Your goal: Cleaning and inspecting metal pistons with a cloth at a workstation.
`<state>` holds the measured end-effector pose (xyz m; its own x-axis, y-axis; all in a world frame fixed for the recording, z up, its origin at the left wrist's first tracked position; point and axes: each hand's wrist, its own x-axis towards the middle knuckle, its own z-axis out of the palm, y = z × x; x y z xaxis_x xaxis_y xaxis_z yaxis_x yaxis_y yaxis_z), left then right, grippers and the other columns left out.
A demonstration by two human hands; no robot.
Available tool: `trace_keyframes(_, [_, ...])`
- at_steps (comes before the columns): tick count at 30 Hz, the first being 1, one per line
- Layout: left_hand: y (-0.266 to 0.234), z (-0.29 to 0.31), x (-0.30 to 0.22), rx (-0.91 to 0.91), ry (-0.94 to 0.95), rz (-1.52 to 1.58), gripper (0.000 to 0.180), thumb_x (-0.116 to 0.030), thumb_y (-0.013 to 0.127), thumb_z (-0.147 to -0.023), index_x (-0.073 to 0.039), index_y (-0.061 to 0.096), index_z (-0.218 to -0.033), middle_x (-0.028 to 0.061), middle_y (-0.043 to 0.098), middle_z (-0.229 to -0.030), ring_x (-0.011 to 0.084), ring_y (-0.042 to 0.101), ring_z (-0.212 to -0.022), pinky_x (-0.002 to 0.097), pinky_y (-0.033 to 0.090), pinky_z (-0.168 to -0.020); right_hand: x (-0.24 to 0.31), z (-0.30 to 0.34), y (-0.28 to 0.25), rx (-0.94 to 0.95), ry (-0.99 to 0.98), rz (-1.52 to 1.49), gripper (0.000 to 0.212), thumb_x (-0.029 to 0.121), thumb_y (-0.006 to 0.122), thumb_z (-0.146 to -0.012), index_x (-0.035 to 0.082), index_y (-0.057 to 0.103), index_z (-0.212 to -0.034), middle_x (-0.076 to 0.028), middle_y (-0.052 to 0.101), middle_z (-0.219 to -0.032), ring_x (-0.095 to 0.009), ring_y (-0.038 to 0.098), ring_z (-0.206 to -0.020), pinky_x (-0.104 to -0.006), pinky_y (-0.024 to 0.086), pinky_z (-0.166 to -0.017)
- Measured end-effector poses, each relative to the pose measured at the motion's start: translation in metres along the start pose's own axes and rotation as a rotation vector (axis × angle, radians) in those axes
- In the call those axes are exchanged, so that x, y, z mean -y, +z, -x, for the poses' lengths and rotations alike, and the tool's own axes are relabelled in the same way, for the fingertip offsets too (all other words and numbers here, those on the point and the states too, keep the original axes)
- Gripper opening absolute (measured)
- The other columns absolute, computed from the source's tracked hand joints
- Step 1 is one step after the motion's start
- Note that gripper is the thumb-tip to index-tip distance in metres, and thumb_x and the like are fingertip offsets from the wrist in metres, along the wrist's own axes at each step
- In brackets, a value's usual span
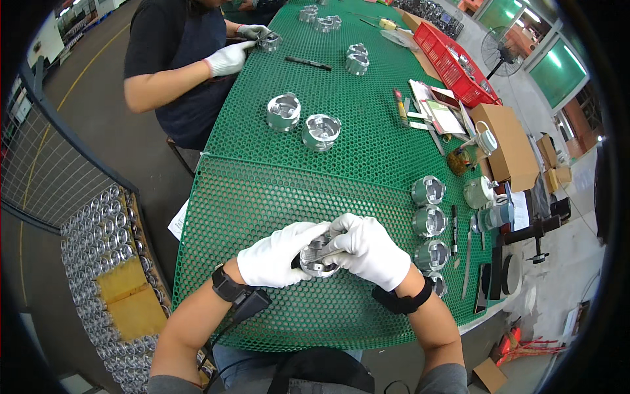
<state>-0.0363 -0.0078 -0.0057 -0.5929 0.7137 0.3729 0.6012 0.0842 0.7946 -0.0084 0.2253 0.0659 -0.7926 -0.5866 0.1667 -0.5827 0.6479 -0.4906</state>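
My white-gloved left hand (272, 257) is wrapped round the side of a silver metal piston (317, 268), its open hollow end facing up, low over the green mat. From the other side my right hand (371, 248), gloved too, is closed in a pinch with its fingertips at the piston's inner rim. Whether a small tool sits in that pinch is hidden by the fingers. Close to my right wrist, several like pistons (430, 221) stand in a row. Farther off, two more pistons (283, 113) (321, 133) stand side by side.
The perforated green mat (262, 190) covers the table. Along its right side lie a black marker (454, 230), glass jars (478, 192) and a red crate (449, 65). A co-worker's gloved hand (230, 60) handles a piston at the far left. Stacked pistons (98, 230) stand at lower left.
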Motion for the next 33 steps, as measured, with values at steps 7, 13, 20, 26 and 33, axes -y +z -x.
trace_keyframes(7, [-0.008, -0.004, -0.002, 0.074, -0.078, 0.064, 0.086, -0.019, 0.086, -0.077, -0.001, 0.043, -0.149, 0.0225, 0.061, -0.131, 0.0395, 0.064, -0.116, 0.0456, 0.052, -0.100, -0.004, -0.009, 0.002, 0.092, -0.021, 0.032, 0.024, 0.028, 0.081, -0.075, 0.008, 0.070, -0.084, -0.008, 0.066, -0.092, -0.031, 0.065, -0.073, -0.0429, 0.052, -0.065])
trace_keyframes(13, [-0.005, -0.002, -0.001, 0.032, -0.091, 0.071, 0.092, -0.023, 0.089, -0.076, -0.002, 0.042, -0.151, 0.0227, 0.062, -0.131, 0.0398, 0.064, -0.116, 0.0456, 0.052, -0.101, 0.008, 0.006, 0.024, -0.040, 0.026, 0.231, 0.025, 0.027, 0.080, -0.077, 0.008, 0.064, -0.080, -0.008, 0.060, -0.082, -0.030, 0.062, -0.067, -0.0427, 0.049, -0.062])
trace_keyframes(20, [-0.006, -0.005, -0.007, 0.061, -0.133, 0.038, 0.098, -0.025, 0.093, -0.071, 0.000, 0.042, -0.151, 0.0226, 0.064, -0.127, 0.0391, 0.066, -0.114, 0.0455, 0.053, -0.100, 0.004, 0.018, 0.034, -0.182, 0.210, 0.060, 0.022, 0.023, 0.080, -0.079, 0.008, 0.064, -0.084, -0.009, 0.059, -0.085, -0.031, 0.062, -0.068, -0.0433, 0.050, -0.062])
trace_keyframes(26, [-0.003, -0.002, 0.001, 0.047, -0.106, 0.018, 0.100, -0.023, 0.094, -0.067, 0.004, 0.043, -0.149, 0.0246, 0.064, -0.130, 0.0407, 0.067, -0.114, 0.0447, 0.053, -0.101, 0.001, 0.003, 0.015, 0.053, 0.087, 0.100, 0.024, 0.027, 0.077, -0.081, 0.006, 0.066, -0.085, -0.010, 0.059, -0.085, -0.031, 0.063, -0.069, -0.0443, 0.052, -0.064])
trace_keyframes(33, [-0.010, -0.007, -0.007, 0.044, -0.138, 0.013, 0.095, -0.024, 0.091, -0.072, 0.002, 0.043, -0.150, 0.0221, 0.065, -0.131, 0.0387, 0.066, -0.117, 0.0437, 0.052, -0.103, 0.021, 0.016, 0.028, -0.193, 0.184, 0.259, 0.022, 0.025, 0.079, -0.080, 0.007, 0.065, -0.080, -0.010, 0.060, -0.083, -0.031, 0.064, -0.069, -0.0451, 0.052, -0.063])
